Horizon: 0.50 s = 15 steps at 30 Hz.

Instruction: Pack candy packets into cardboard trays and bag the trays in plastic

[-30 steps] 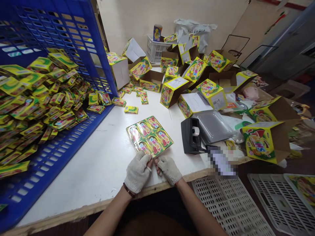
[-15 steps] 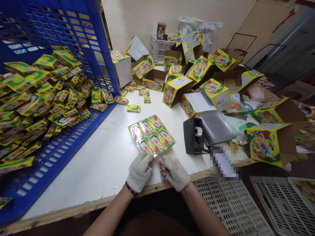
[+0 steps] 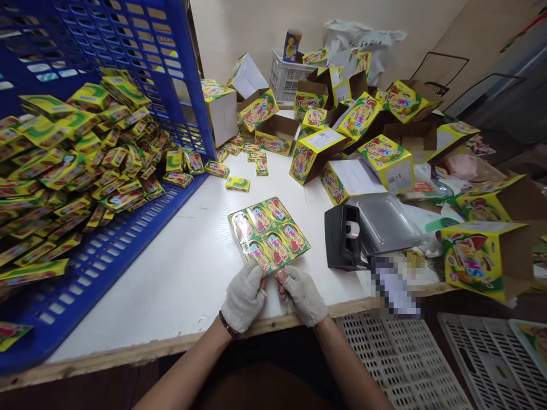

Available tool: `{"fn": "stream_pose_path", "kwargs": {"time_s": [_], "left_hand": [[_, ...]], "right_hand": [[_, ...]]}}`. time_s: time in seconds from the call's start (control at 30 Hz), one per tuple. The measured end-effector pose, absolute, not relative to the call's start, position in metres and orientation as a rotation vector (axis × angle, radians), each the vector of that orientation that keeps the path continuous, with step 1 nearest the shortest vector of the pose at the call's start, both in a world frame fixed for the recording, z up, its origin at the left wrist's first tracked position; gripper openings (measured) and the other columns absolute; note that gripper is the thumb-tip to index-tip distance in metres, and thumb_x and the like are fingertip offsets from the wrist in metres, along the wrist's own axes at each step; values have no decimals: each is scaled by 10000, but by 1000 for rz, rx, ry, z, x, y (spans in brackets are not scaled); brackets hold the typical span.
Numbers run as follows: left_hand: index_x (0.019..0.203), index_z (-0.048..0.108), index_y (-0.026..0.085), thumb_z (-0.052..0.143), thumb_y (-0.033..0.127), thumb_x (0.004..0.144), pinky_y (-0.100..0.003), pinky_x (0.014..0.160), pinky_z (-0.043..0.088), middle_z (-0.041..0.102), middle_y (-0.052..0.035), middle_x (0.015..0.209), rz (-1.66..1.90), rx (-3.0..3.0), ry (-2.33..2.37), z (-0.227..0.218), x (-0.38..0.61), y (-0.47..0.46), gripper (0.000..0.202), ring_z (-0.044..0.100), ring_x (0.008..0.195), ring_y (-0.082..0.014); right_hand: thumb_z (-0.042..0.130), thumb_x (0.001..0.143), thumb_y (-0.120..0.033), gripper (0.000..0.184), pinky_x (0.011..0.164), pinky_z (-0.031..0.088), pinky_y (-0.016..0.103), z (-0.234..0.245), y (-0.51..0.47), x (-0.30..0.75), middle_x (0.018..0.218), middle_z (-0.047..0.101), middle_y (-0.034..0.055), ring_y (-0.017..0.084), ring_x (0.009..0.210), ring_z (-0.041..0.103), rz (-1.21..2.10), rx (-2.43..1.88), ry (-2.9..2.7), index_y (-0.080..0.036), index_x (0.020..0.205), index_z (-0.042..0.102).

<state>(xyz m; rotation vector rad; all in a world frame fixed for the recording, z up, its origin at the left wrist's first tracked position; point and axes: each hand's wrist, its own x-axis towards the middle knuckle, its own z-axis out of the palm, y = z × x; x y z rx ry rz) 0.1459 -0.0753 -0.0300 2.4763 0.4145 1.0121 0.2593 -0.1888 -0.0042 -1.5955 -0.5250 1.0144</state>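
Observation:
A flat bundle of several small yellow-green packets [image 3: 269,233], wrapped in clear film, lies on the white table [image 3: 179,285] just ahead of me. My left hand [image 3: 244,296] in a white fingerless glove pinches the bundle's near edge. Beside it, my right hand [image 3: 302,294], gloved the same way, grips that same near edge with its fingers closed. A black tape dispenser [image 3: 344,238] stands to the right of the bundle.
A large blue crate [image 3: 85,171] lies tipped on its side at the left, spilling many small packets. Open yellow cartons [image 3: 316,151] crowd the far side and right. White plastic baskets [image 3: 405,364] sit low at the right, beyond the table's front edge.
Both hands stay on the bundle's near edge; the right hand drew slightly back toward the left. The view has shifted a little.

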Motion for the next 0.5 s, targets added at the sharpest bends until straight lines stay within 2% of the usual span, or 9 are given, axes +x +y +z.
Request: {"fn": "stream_pose_path", "kwargs": {"time_s": [0.1, 0.2, 0.27, 0.37, 0.5], "left_hand": [[1154, 544, 206, 437, 64, 856, -245, 736, 523, 614, -56, 976, 995, 2514, 378, -30, 142, -74, 347, 612, 885, -157], [1250, 542, 253, 425, 54, 798, -236, 583, 466, 591, -42, 931, 735, 2684, 394, -24, 139, -74, 507, 587, 768, -156], [1168, 609, 265, 446, 95, 804, -243, 527, 411, 573, -38, 884, 557, 2744, 464, -16, 139, -77, 433, 555, 704, -155], [1016, 661, 252, 454, 229, 909, -245, 547, 388, 571, -36, 871, 526, 2681, 567, -5, 144, -81, 234, 552, 711, -144], [830, 657, 236, 472, 369, 951, -248, 531, 328, 558, -18, 799, 570, 2658, 657, -1, 153, -86, 258, 527, 668, -130]], "right_hand": [[582, 797, -566, 402, 501, 404, 246, -10, -190, 259, 537, 524, -33, 108, 474, 489, 1018, -1616, -519, -210, 629, 502], [571, 801, -573, 405, 502, 411, 243, -11, -190, 259, 539, 522, -34, 109, 480, 490, 1012, -1613, -525, -213, 628, 502], [547, 813, -568, 404, 505, 417, 243, -12, -189, 260, 532, 522, -30, 112, 483, 492, 1012, -1629, -543, -217, 619, 501], [492, 844, -514, 392, 494, 406, 253, -16, -185, 260, 501, 524, -16, 124, 466, 493, 973, -1808, -571, -227, 577, 489], [558, 803, -378, 347, 513, 347, 272, -23, -178, 261, 482, 519, 6, 135, 492, 461, 833, -2036, -573, -239, 501, 457]]}}
